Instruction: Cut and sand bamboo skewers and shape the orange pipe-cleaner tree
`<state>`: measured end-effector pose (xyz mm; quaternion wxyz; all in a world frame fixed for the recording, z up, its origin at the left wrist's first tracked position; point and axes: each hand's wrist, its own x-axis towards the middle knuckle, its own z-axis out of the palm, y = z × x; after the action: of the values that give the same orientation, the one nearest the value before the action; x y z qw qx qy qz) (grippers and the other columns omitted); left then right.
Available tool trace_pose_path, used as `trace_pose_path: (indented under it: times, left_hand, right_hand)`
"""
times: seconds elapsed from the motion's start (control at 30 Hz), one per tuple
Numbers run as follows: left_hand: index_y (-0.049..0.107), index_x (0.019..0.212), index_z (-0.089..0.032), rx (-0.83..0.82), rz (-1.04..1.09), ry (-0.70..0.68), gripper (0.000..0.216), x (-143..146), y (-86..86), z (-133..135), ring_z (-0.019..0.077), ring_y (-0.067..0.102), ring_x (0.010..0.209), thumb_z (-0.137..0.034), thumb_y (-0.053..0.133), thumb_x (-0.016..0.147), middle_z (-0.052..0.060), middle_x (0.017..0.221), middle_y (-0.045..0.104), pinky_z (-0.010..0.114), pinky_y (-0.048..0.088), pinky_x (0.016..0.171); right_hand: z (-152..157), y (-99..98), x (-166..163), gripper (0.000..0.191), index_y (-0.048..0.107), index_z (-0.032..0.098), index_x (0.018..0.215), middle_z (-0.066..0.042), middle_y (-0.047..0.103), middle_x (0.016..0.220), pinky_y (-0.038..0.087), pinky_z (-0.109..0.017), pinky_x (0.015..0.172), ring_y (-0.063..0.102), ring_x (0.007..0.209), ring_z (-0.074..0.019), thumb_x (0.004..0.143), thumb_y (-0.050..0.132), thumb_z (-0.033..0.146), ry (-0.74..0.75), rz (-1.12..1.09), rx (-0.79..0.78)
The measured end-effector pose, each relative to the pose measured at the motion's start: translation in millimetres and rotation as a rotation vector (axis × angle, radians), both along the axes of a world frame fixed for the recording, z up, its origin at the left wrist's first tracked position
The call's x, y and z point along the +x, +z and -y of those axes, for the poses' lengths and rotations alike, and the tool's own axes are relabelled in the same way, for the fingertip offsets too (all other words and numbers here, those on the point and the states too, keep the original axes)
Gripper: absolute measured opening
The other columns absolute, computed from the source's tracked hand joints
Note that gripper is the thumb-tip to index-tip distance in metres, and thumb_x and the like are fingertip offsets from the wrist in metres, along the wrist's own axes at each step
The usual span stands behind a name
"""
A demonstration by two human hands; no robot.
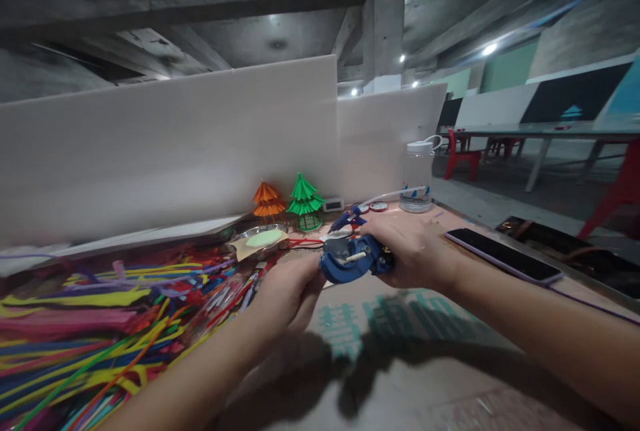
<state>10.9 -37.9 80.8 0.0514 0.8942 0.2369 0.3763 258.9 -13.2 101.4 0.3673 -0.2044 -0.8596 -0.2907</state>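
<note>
My right hand (411, 249) is wrapped round a blue glue gun (350, 259), held low over the table with its rear end facing me. A pale glue stick pokes out of its back. My left hand (290, 291) is curled just left of the gun, fingers folded against its blue body; whether it holds anything is hidden. Both forearms reach in from the bottom of the view.
A heap of coloured pipe cleaners (100, 324) covers the table's left. Behind the hands stand an orange paper tree (268, 201), a green paper tree (305, 201), a foil dish (260, 239) and a clear bottle (417, 176). A phone (503, 255) lies at right. White partition boards (170, 144) close the back.
</note>
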Motion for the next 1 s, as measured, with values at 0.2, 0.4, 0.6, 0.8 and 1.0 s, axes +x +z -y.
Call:
trace_pose_path:
  times: [0.2, 0.4, 0.6, 0.8, 1.0]
  left_hand:
    - [0.043, 0.143, -0.026, -0.184, 0.266, -0.047, 0.075, 6, -8.1, 5, 0.0214, 0.07, 0.098, -0.05, 0.077, 0.081, 0.009, 0.12, 0.069, 0.028, 0.056, 0.082]
    - [0.064, 0.109, -0.023, -0.043, 0.372, -0.009, 0.031, 6, 1.6, 18, 0.0162, 0.07, 0.092, -0.031, 0.077, 0.082, 0.003, 0.102, 0.073, 0.026, 0.056, 0.085]
    - [0.062, 0.111, -0.022, 0.065, 0.414, -0.02, 0.033, 3, 11.6, 19, 0.0165, 0.07, 0.1, -0.03, 0.077, 0.083, 0.004, 0.107, 0.072, 0.027, 0.055, 0.092]
    - [0.06, 0.115, -0.021, 0.044, 0.379, -0.004, 0.039, 7, 7.7, 22, 0.0213, 0.07, 0.104, -0.046, 0.072, 0.087, 0.009, 0.112, 0.073, 0.032, 0.056, 0.093]
    - [0.049, 0.139, -0.017, -0.16, 0.326, -0.025, 0.079, 9, -1.6, 7, 0.0286, 0.066, 0.117, -0.067, 0.067, 0.08, 0.016, 0.129, 0.067, 0.04, 0.054, 0.098]
  right_hand:
    - [6, -9.3, -12, 0.015, 0.057, 0.016, 0.094, -0.009, 0.068, 0.077, 0.046, -0.034, 0.063, 0.064, 0.07, -0.0228, 0.08, 0.053, 0.021, -0.029, 0.026, -0.029]
    - [5, -11.9, -22, 0.015, 0.057, 0.016, 0.097, -0.009, 0.069, 0.081, 0.045, -0.035, 0.064, 0.063, 0.071, -0.0231, 0.086, 0.055, 0.026, -0.015, 0.001, -0.013]
    - [-8, -4.5, -11, 0.02, 0.058, 0.015, 0.1, -0.015, 0.073, 0.093, 0.05, -0.037, 0.07, 0.067, 0.082, -0.0267, 0.082, 0.055, 0.021, -0.077, -0.109, 0.009]
    - [-6, -2.1, -3, 0.022, 0.062, 0.014, 0.096, -0.013, 0.073, 0.085, 0.049, -0.036, 0.068, 0.067, 0.076, -0.0262, 0.076, 0.057, 0.022, -0.086, -0.051, 0.093]
    - [-18, -5.3, 7, 0.023, 0.063, 0.014, 0.095, -0.013, 0.073, 0.085, 0.047, -0.033, 0.065, 0.068, 0.074, -0.0249, 0.075, 0.057, 0.021, -0.134, -0.035, 0.025]
